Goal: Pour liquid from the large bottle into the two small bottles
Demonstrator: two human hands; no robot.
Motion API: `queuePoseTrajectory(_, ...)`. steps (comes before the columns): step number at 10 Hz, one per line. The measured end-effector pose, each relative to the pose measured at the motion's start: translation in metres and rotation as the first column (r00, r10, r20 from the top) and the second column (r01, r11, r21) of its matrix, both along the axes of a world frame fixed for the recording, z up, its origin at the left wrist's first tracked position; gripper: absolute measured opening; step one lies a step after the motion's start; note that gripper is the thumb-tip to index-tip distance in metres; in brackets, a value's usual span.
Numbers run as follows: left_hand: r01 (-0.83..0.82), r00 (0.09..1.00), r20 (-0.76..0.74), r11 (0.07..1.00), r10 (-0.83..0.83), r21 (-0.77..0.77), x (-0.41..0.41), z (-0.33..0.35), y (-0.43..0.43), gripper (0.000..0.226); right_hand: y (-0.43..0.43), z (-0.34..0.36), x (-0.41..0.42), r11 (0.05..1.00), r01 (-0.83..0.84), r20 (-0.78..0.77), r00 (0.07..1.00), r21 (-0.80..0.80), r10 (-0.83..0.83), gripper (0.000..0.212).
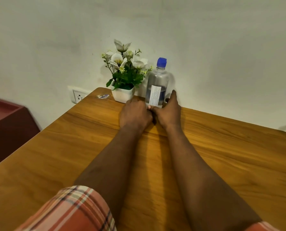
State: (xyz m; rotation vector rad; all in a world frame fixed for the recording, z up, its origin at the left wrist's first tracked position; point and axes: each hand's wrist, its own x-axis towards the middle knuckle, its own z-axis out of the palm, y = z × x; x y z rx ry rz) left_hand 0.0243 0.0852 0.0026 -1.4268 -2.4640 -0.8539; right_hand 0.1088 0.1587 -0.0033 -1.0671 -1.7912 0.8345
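Observation:
The large bottle (157,80) stands upright at the table's far edge. It is clear, has a blue cap and a white label, and is partly filled. My right hand (168,112) wraps its base, with the thumb at the front and the index finger up the right side. My left hand (135,113) is curled into a fist just left of the bottle's base and touches my right thumb. I cannot tell what is inside the fist. A dark spot shows between the two hands. No small bottle is visible.
A white pot of artificial flowers (123,95) stands just left of the bottle, close to my left hand. The wooden table (230,147) meets a pale wall. A wall socket (78,96) and a dark red cabinet (7,124) lie beyond the table's left edge.

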Motion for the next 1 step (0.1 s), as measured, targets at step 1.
queuePoseTrajectory(1, -0.008, 1.000, -0.022, 0.999, 0.007, -0.032, 0.0066, -0.0013, -0.0049, 0.031, -0.0110, -0.0001, 0.0131, 1.000, 0.013, 0.005, 1.000, -0.019, -0.013, 0.070)
